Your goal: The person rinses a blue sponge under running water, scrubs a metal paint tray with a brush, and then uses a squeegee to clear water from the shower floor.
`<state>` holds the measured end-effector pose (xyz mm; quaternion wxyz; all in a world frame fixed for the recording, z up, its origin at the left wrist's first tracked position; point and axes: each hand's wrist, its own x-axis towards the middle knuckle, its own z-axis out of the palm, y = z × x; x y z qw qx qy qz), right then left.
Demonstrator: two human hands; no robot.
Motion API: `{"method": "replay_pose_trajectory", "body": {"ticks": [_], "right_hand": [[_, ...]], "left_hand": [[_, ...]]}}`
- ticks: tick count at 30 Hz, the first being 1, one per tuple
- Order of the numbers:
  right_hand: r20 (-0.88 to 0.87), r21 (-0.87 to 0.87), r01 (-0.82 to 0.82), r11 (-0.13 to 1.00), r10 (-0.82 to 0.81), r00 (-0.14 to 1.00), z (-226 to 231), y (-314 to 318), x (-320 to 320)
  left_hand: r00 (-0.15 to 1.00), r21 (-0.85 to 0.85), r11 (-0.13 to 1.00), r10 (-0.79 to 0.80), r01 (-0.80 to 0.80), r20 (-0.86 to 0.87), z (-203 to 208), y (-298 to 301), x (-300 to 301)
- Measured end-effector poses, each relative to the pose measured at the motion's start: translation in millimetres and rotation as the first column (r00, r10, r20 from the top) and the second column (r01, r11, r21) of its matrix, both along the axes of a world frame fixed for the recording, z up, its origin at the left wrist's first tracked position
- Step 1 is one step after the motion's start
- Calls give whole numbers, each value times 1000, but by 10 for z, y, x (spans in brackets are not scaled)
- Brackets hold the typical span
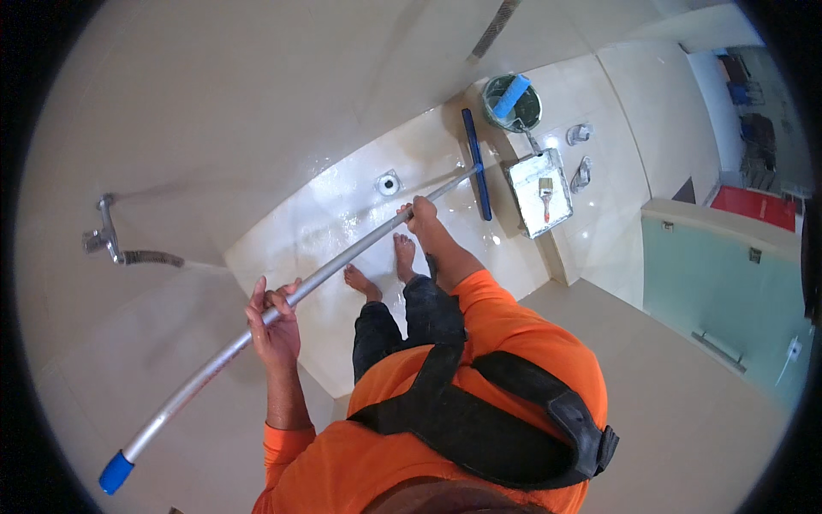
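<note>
Across the picture runs a long floor squeegee (342, 257), with a silver pole, a blue end cap and a blue blade. My right hand (419, 214) is wrapped round the lower pole, nearer the blade. Higher up, toward the blue cap, my left hand (276, 325) holds the pole loosely, with some fingers raised off it. The squeegee blade (470, 141) lies on the wet shower floor (334, 214), beside a low ledge at the right. A round floor drain (389, 182) sits just left of the lower pole. My bare feet stand close to my right hand.
On the ledge stand a dark bucket (490, 107) with a blue block-like item in it and a paint tray (561, 210) bearing a paintbrush (546, 190). A wall tap (104, 231) with a hose juts out at left. A glass panel (719, 287) stands at right.
</note>
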<state>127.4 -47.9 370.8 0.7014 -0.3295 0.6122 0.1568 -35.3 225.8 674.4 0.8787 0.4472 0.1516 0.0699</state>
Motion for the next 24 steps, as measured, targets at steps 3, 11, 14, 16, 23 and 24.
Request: {"method": "replay_pose_trajectory", "body": {"ticks": [3,11,14,16,23,24], "right_hand": [[0,-36,-54,998,54,999,67,61,-34],[99,-129,-39,991,52,994,-49,215,-273],[48,-123,-177,976,184,982,93,170,-304],[40,-98,-106,990,110,993,210,192,-329],[75,-212,-90,973,108,991,-2,413,-240],[81,-216,-126,968,147,986,-103,438,-231]], "left_hand": [[1000,21,1000,5,-5,-31,169,-7,66],[998,16,999,29,-28,-49,208,156,-153],[997,45,998,-50,47,67,192,266,-180],[994,65,996,-67,62,91,246,277,-222],[995,51,995,83,-86,59,346,440,-393],[996,58,994,89,-91,29,371,443,-437]]}}
